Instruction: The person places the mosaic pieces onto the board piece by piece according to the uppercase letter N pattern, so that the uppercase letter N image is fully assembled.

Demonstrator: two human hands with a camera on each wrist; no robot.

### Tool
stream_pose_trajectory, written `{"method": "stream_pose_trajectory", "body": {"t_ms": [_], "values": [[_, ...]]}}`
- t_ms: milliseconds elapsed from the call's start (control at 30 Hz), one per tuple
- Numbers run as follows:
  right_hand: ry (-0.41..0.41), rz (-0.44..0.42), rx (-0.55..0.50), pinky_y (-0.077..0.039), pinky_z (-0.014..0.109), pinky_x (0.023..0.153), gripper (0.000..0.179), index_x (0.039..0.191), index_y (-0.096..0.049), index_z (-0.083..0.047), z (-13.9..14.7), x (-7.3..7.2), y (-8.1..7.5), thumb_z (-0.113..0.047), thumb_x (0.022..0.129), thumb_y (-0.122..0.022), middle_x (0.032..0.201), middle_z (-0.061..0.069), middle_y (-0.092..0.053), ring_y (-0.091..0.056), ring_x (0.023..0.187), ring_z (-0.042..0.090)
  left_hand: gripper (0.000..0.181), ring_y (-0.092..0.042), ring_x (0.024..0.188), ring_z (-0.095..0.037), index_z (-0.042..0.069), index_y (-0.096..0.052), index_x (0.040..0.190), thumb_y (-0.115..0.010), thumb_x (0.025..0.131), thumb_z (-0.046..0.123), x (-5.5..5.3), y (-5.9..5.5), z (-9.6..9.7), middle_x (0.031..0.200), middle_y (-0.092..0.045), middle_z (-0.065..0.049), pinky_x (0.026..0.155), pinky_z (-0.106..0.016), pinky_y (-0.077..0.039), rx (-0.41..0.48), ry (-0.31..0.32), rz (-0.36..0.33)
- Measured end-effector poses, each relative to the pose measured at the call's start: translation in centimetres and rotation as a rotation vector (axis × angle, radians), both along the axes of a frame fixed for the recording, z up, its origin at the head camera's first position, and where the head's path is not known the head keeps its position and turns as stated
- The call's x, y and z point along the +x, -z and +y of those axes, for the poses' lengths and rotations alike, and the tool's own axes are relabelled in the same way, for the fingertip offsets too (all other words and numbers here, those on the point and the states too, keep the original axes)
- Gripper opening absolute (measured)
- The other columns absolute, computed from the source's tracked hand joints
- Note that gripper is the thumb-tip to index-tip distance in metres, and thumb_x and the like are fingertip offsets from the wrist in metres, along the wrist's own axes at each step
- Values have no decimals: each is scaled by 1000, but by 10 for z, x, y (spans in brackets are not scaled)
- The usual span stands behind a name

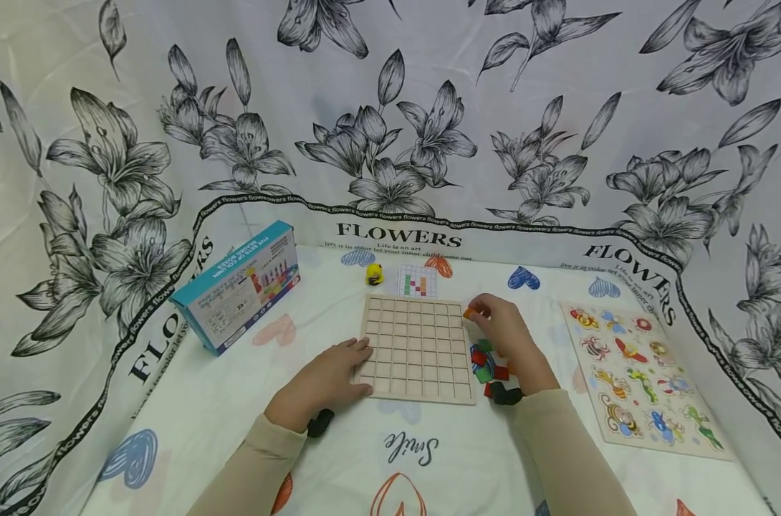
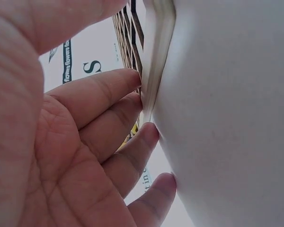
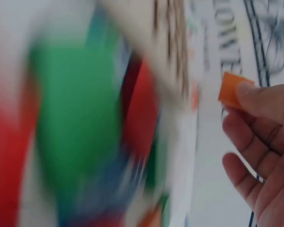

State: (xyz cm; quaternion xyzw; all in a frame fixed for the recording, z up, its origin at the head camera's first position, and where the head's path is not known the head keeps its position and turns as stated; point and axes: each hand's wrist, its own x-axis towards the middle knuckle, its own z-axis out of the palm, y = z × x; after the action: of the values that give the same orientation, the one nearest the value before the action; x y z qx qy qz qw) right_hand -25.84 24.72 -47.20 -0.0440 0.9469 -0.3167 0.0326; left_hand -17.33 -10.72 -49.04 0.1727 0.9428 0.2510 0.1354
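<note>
A wooden grid board (image 1: 416, 349) with square compartments lies on the cloth between the hands. Against its left edge rests my left hand (image 1: 329, 376), fingers extended and touching the rim, as the left wrist view (image 2: 94, 127) also shows. Near the board's upper right corner, my right hand (image 1: 503, 326) pinches an orange square tile (image 3: 233, 90) between thumb and finger. Below that hand lies a small heap of red and green tiles (image 1: 483, 374), blurred up close in the right wrist view. Beyond the board sits a pattern card (image 1: 418, 281) with coloured squares.
A blue-and-white box (image 1: 242, 287) stands at the left. A small yellow toy (image 1: 374, 274) sits beside the card. On the right lies an insect picture board (image 1: 645, 380). Black straps or objects show near both wrists. A flowered curtain (image 1: 390, 129) hangs behind.
</note>
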Motion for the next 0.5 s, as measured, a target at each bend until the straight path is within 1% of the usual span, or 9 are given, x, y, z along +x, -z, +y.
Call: {"method": "stream_pose_trajectory", "body": {"t_ms": [67,133,167,233,333,500], "values": [[-43,28,-21,-60,50,101,20,127,-74,-11,-17,0,-3,-16,109,-68,119,8,-76,-66,114,31,75,-36,164,-34,12,-56,161,-86,96,34,0,-1,0,174,-43,-3,131,-58,-36,0,-3,2],[-93,33,-6,-59,53,105,20,127,-75,-11,-33,-2,-3,-15,109,-68,122,7,-77,-68,117,30,75,-36,164,-34,12,-56,161,-86,96,33,0,-1,-1,174,-43,-2,131,-58,-36,2,-8,2],[-116,27,9,-59,53,107,19,126,-76,-12,-41,-3,-3,-14,109,-68,122,6,-78,-68,117,30,75,-36,164,-34,13,-56,161,-86,96,33,0,-1,-1,175,-43,-2,131,-58,-35,4,-10,-1],[-156,14,47,-59,51,104,18,124,-77,-12,-52,-6,0,-13,109,-67,120,6,-78,-69,112,28,75,-36,164,-33,13,-56,161,-86,96,33,1,-1,-1,175,-42,-1,131,-59,-35,8,-13,-9],[-166,-4,93,-59,47,99,16,121,-78,-13,-63,-9,5,-13,109,-67,116,5,-77,-66,103,25,75,-35,164,-33,14,-56,161,-86,96,33,1,0,0,175,-42,-1,131,-59,-35,15,-15,-20],[-144,-14,83,-59,45,96,13,117,-78,-13,-70,-11,8,-13,108,-69,111,5,-76,-64,99,24,75,-36,164,-33,14,-56,161,-86,95,33,2,-1,0,175,-42,-1,131,-59,-35,11,-13,-14]]}}
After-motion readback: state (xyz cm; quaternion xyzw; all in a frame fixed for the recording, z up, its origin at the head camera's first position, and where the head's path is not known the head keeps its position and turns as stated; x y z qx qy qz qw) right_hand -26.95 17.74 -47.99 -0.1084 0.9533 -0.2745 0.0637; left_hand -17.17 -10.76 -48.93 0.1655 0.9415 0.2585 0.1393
